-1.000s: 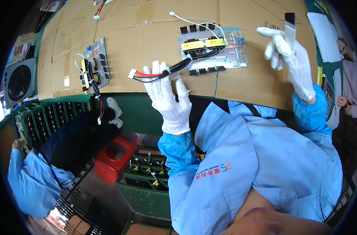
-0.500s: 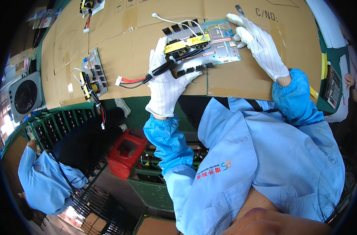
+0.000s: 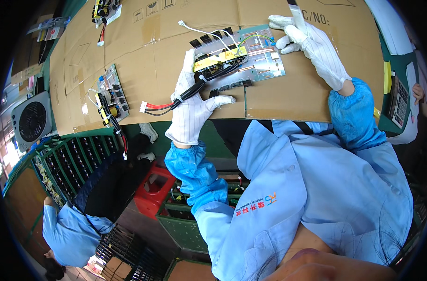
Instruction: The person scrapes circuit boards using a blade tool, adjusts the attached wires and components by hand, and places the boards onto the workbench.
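A circuit board (image 3: 265, 65) with black heat sinks, yellow-taped parts and white wires lies on the cardboard before me. My left hand (image 3: 190, 114), in a striped white glove, is at its left edge, fingers stretched along the side and thumb spread apart. Across that palm runs a black cable bundle (image 3: 191, 90), ending in red and black wires with a white connector (image 3: 143, 107). My right hand (image 3: 316, 54), gloved too, is beside the board's right edge, its fingers bent around a slim flat metal tool (image 3: 296, 15) that sticks up past them. The tool's lower part is hidden.
Another board (image 3: 112, 96) lies at the cardboard's left edge, its cable hanging over. A third board (image 3: 103, 11) is at the far left. A fan (image 3: 31, 119), green racks (image 3: 77, 159) and a red stool (image 3: 155, 187) stand left. A co-worker (image 3: 75, 229) bends by the racks.
My left hand and the board have shifted slightly left and toward me. The tool in my right hand has turned more upright. The co-worker at the left has moved lower in view.
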Demonstrator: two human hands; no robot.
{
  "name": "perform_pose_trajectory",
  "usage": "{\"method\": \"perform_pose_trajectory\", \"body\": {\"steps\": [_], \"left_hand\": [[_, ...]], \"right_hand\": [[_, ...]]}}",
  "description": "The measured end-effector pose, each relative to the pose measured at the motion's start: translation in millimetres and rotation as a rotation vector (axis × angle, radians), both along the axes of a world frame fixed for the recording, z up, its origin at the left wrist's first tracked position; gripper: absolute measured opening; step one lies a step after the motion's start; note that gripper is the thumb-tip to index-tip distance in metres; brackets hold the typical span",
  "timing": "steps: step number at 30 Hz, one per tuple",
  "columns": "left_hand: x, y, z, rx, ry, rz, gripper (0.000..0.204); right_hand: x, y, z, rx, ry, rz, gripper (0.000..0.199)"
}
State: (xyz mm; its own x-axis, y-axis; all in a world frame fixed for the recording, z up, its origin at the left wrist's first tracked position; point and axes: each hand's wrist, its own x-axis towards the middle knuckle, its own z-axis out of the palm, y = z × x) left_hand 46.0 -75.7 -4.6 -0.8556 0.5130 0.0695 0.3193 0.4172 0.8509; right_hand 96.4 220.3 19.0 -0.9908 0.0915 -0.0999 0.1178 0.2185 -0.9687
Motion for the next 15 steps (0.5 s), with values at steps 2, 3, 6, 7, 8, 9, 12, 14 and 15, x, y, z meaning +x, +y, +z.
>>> {"method": "perform_pose_trajectory", "body": {"steps": [2, 3, 6, 7, 8, 9, 12, 14, 15], "left_hand": [[-2, -1, 1, -0.057, 0.052, -0.011, 0.126], [-3, -1, 2, -0.113, 0.105, -0.023, 0.127], [2, -1, -1, -0.117, 0.114, 0.022, 0.126], [5, 0, -3, -0.094, 0.185, 0.045, 0.126], [7, -1, -6, -0.098, 0.274, 0.061, 0.124], [8, 0, -7, -0.102, 0.365, 0.076, 0.122], [31, -5, 3, -0.530, 0.547, 0.175, 0.109], [46, -10, 1, -0.528, 0.577, 0.210, 0.099], [55, -10, 0, -0.520, 0.607, 0.250, 0.088]], "right_hand": [[0, 2, -2, -0.022, 0.049, -0.008, 0.056], [0, 2, -3, -0.041, 0.030, -0.024, 0.056], [-1, -1, -4, -0.072, 0.010, -0.033, 0.055], [-2, -1, -4, -0.081, 0.012, -0.023, 0.055], [-2, -2, -3, -0.084, 0.011, -0.022, 0.055], [-2, -2, -3, -0.097, 0.002, -0.027, 0.054], [-3, 0, -6, -0.103, -0.005, -0.024, 0.052], [-3, 1, -11, -0.098, -0.002, -0.021, 0.051], [-2, 0, -15, -0.096, -0.006, -0.043, 0.050]]}}
